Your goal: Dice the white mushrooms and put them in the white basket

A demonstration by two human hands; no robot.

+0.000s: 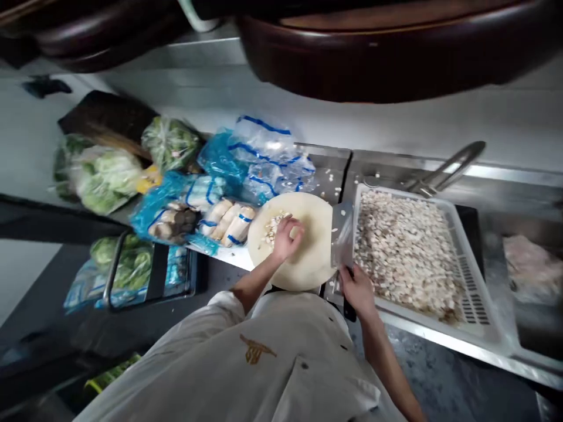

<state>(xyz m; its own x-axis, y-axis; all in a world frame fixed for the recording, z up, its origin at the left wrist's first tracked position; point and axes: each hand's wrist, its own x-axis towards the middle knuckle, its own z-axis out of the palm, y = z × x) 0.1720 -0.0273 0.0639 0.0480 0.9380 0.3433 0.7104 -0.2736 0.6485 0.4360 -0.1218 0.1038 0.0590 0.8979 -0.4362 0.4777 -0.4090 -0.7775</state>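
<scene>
My right hand (pixel 358 288) is wrapped round the black handle of a cleaver (pixel 342 237). The broad blade stands at the right edge of a round cream cutting board (pixel 312 272), beside a white basket. Over the board, my left hand (pixel 288 237) has its fingers bent and its thumb apart. Its fingertips are at a small heap of chopped pale mushroom pieces (pixel 270 228); whether they touch the pieces cannot be made out. The white perforated basket (pixel 477 293) is filled with similar chopped pieces (pixel 404 252).
Left of the board lie packed pale mushrooms (pixel 229 221), blue-striped plastic bags (pixel 268 155) and bagged green vegetables (pixel 108 176). A faucet (pixel 457 167) rises behind the basket. Large dark round vessels (pixel 387 58) hang low overhead. A crate with greens (pixel 132 266) stands lower left.
</scene>
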